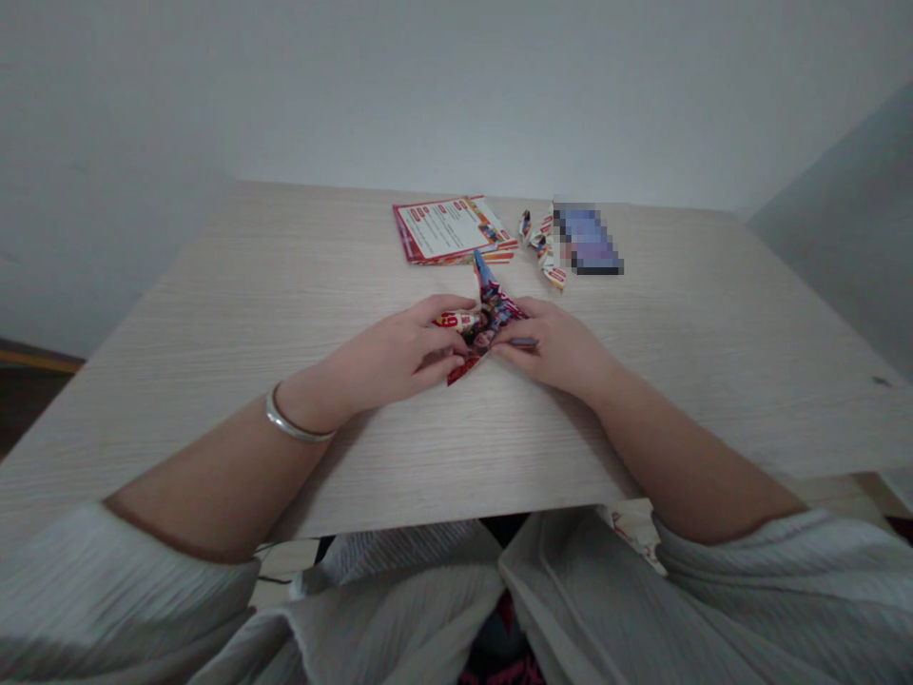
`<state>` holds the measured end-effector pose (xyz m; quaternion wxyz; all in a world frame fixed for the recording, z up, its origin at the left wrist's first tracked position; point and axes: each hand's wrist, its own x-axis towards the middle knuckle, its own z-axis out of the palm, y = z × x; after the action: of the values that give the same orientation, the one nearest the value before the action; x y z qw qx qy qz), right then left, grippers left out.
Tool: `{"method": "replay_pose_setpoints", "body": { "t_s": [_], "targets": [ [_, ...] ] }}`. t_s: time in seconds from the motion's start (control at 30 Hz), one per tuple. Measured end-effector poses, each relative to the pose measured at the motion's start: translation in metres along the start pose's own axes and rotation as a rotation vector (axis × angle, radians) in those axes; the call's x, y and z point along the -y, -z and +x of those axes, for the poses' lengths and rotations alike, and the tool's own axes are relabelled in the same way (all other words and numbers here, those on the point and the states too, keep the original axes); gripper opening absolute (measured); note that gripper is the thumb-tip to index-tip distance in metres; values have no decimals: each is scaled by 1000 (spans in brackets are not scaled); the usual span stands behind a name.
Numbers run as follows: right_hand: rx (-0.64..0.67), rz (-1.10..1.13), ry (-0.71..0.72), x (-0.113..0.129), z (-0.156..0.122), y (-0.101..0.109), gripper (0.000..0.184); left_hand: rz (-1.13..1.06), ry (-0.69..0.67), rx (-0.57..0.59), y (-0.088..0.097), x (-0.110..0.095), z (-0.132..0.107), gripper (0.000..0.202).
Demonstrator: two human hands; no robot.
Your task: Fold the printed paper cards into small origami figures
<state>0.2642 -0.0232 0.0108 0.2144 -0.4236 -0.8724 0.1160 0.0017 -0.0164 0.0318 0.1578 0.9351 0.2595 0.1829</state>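
Note:
Between my two hands is a folded, printed paper flyer [492, 312], red, blue and white, with a pointed end toward the far side of the table. My left hand [410, 347] grips its left side, with thumb and fingers closed on the paper. On the other side, my right hand [553, 344] pinches the right part of the flyer. The lower tip of the paper sticks out below my left fingers. Some of the folds are hidden behind my fingers.
A stack of printed flyers [453, 231] lies at the back of the pale wooden table [285, 247]. Right of it are several small folded paper pieces [546, 252] and a blurred-out, phone-like dark object [591, 240]. A wall [456, 95] stands behind the table.

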Motion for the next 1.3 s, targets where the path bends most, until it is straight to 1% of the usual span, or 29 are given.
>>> {"method": "replay_pose_setpoints", "body": {
  "t_s": [0.1, 0.2, 0.33, 0.4, 0.47, 0.5, 0.57, 0.7, 0.77, 0.87, 0.97, 1.1, 1.23, 1.3],
  "targets": [
    [-47, 2, -112, 6, 3, -4, 15, -33, 16, -52, -4, 2, 0, 23],
    [-120, 60, -174, 9, 6, -5, 7, -37, 24, -115, -9, 5, 0, 23],
    [-232, 172, -271, 8, 8, -6, 20, -12, 28, -141, -14, 7, -1, 30],
    [-312, 246, -322, 6, 9, -9, 25, -2, 52, -168, -16, 7, -2, 43],
    [-395, 345, -349, 2, 10, -13, 33, 5, 79, -212, -18, 6, -2, 65],
    [-416, 401, -352, 1, 10, -14, 38, 8, 90, -230, -20, 5, -2, 75],
    [-430, 461, -345, -2, 11, -17, 43, 15, 103, -255, -21, 4, -2, 85],
    [-455, 447, -315, -7, 11, -20, 44, -22, 148, -268, -21, 2, -3, 87],
    [-447, 446, -297, -9, 10, -20, 45, -41, 154, -257, -19, 1, -4, 83],
    [-400, 449, -285, -12, 10, -21, 52, -13, 125, -216, -16, 0, -4, 67],
    [-366, 438, -310, -15, 11, -22, 59, -19, 161, -206, -16, 0, -4, 59],
    [-335, 451, -351, -16, 13, -24, 72, -82, 240, -252, -19, -1, -3, 65],
    [-356, 530, -398, -14, 14, -27, 90, -148, 275, -291, -22, -1, -1, 70],
    [-367, 581, -442, -12, 13, -28, 94, -175, 303, -295, -23, -2, -1, 73]
  ]
}}
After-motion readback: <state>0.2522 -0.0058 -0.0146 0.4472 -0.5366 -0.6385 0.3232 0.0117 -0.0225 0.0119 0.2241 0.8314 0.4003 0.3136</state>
